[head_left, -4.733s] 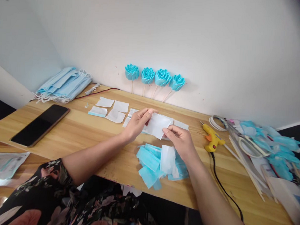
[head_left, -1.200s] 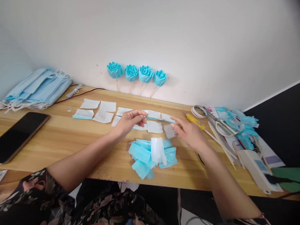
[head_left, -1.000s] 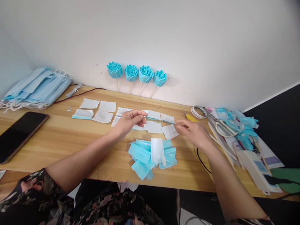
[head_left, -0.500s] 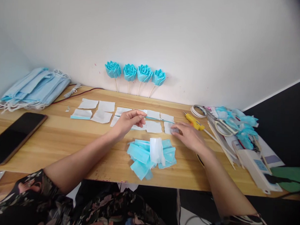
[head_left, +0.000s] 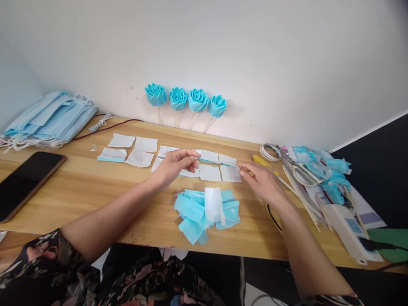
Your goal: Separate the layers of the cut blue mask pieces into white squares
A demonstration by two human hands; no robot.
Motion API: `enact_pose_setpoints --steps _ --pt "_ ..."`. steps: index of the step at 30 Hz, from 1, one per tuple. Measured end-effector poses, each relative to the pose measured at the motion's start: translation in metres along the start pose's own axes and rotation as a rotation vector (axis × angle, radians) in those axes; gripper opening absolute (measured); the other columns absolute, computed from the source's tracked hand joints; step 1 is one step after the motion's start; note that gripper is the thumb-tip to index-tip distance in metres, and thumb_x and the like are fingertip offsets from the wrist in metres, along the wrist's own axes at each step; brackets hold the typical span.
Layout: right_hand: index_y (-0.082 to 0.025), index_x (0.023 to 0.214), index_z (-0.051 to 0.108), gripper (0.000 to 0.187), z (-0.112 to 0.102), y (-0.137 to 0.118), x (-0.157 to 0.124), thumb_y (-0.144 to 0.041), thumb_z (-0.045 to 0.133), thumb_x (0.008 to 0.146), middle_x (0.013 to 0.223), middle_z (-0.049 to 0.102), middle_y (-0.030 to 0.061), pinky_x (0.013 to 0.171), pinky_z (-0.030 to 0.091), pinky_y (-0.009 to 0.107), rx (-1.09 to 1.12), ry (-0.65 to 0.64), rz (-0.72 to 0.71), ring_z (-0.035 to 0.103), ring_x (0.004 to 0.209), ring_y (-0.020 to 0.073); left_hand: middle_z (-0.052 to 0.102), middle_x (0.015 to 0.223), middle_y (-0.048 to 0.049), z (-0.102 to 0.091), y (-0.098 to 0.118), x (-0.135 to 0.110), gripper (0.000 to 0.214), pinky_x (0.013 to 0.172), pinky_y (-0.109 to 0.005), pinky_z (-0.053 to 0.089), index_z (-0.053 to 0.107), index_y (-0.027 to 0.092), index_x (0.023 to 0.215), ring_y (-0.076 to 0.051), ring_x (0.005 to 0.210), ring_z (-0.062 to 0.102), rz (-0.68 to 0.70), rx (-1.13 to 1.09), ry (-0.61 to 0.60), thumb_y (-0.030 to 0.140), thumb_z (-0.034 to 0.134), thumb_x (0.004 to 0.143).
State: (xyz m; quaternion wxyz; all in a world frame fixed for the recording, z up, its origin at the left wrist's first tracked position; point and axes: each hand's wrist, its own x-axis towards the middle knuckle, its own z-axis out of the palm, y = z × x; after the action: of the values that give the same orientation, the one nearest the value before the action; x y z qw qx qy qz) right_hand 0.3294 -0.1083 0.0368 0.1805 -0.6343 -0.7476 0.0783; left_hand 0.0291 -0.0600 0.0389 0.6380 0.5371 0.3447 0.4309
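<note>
My left hand (head_left: 174,166) hovers over a row of white cut fabric squares (head_left: 209,172) on the wooden table (head_left: 87,188). Its fingers are curled with thumb and fingertips pinched together; what they hold is too small to make out. My right hand (head_left: 262,181) has its fingers stretched out flat and holds nothing, its tips just right of the last white square (head_left: 230,173). A pile of blue mask pieces (head_left: 193,211) with a white folded piece (head_left: 214,204) on top lies in front of both hands.
Four blue fabric roses (head_left: 186,99) on sticks lean against the wall. A stack of blue masks (head_left: 46,119) and a phone (head_left: 20,183) lie at left. At right are a yellow glue gun (head_left: 262,160), scissors (head_left: 302,174), wooden sticks (head_left: 301,198), blue scraps (head_left: 328,169) and a white device (head_left: 346,226).
My right hand carried a white square rightward, laid it at the end of the row and let go. The left hand stayed curled in place. The view shifted right since the oldest frame.
</note>
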Motion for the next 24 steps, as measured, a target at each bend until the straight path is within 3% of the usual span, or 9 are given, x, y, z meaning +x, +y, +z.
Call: enact_pose_setpoints --steps 6,10,15,24 --pt "-0.021 0.110 0.067 0.028 0.001 -0.001 0.015 -0.022 0.044 0.095 0.114 0.072 0.0082 0.089 0.050 0.041 -0.147 0.030 0.029 0.065 0.107 0.0273 0.068 0.074 -0.0020 0.001 -0.001 0.000 0.022 0.070 -0.029 0.047 0.071 0.015 0.092 -0.012 0.065 0.061 0.009 -0.012 0.007 0.034 0.067 0.081" --pt "-0.019 0.117 0.065 0.033 0.006 0.005 0.026 -0.018 0.041 0.095 0.115 0.073 0.0108 0.086 0.050 0.039 -0.252 -0.004 0.089 0.066 0.105 0.0280 0.068 0.073 -0.0019 0.001 0.001 0.000 0.023 0.069 -0.028 0.047 0.071 0.015 0.092 -0.012 0.065 0.061 0.003 -0.010 0.009 0.034 0.068 0.080" --pt "-0.019 0.123 0.062 0.036 0.017 0.014 0.033 -0.015 0.039 0.096 0.115 0.074 0.0084 0.091 0.049 0.038 -0.195 -0.064 0.008 0.066 0.106 0.0253 0.068 0.073 -0.0013 -0.001 0.000 0.001 0.022 0.069 -0.028 0.047 0.070 0.015 0.091 -0.012 0.064 0.061 -0.004 -0.017 0.014 0.034 0.068 0.080" --pt "-0.020 0.122 0.064 0.038 0.023 0.021 0.042 -0.014 0.038 0.095 0.115 0.074 0.0092 0.093 0.050 0.041 -0.165 -0.003 -0.025 0.066 0.109 0.0256 0.068 0.072 -0.0013 0.000 0.003 0.001 0.022 0.067 -0.028 0.046 0.070 0.016 0.090 -0.013 0.064 0.061 -0.020 -0.004 0.015 0.035 0.068 0.079"
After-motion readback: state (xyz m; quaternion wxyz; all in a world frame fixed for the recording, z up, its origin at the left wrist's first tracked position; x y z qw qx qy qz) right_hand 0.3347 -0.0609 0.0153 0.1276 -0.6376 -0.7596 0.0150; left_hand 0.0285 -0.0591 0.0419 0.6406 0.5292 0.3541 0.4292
